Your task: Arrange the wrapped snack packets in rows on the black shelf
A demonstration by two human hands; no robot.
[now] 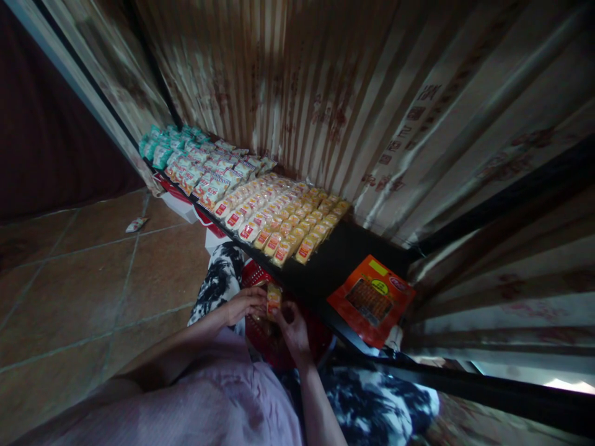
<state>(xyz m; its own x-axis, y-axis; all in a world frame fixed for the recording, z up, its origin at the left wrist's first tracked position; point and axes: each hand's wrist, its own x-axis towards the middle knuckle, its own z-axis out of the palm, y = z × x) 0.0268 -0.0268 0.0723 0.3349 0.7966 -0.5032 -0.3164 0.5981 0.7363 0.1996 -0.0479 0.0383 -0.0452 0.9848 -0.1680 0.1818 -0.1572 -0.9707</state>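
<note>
Between my hands, over a red basket [320, 341] at my lap, is a small yellow wrapped snack packet [273, 297]. My left hand [248, 305] is closed at the packet's left side. At its lower right, my right hand [292, 325] pinches the edge between thumb and finger. More yellow snack packets [304, 229] of the same look stand in tight rows on the black shelf [344, 254] ahead. Beside them are rows of white packets with red labels [251, 210]. What lies in the basket beneath my hands is mostly hidden and dim.
White-and-orange snack bags [214, 186] and green bags [162, 152] fill the shelf's far left. A large orange food pouch [374, 300] lies at its right end. Pleated curtains [288, 80] hang behind. One small packet [136, 225] lies on the tiled floor [102, 272].
</note>
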